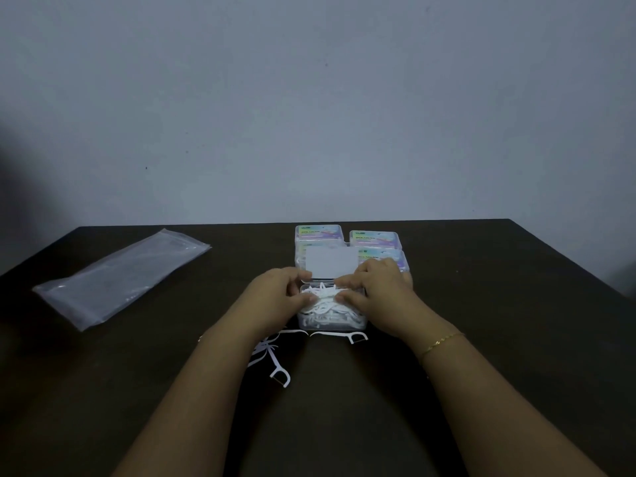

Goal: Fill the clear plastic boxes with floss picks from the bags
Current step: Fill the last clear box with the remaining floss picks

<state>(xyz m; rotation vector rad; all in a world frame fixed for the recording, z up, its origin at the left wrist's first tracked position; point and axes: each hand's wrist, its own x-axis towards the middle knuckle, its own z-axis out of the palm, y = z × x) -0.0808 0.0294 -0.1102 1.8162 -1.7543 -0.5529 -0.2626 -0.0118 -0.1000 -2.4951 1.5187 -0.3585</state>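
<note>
At frame centre, an open box (332, 313) heaped with picks (327, 301) sits on the table (481, 304); left hand (275, 297) and right hand (382, 287) each grip picks at its top. Loose picks (275, 359) lie below, a bag (120, 277) at left

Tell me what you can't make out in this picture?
Head view only:
- Print on the colourful labels of the closed clear plastic boxes: too small and blurred.
- How full the open clear plastic box is: the left hand and right hand cover its top.
- Whether the flat clear plastic bag holds anything: dim light, glare.
- Some loose white floss picks: the left wrist hides them.
</note>
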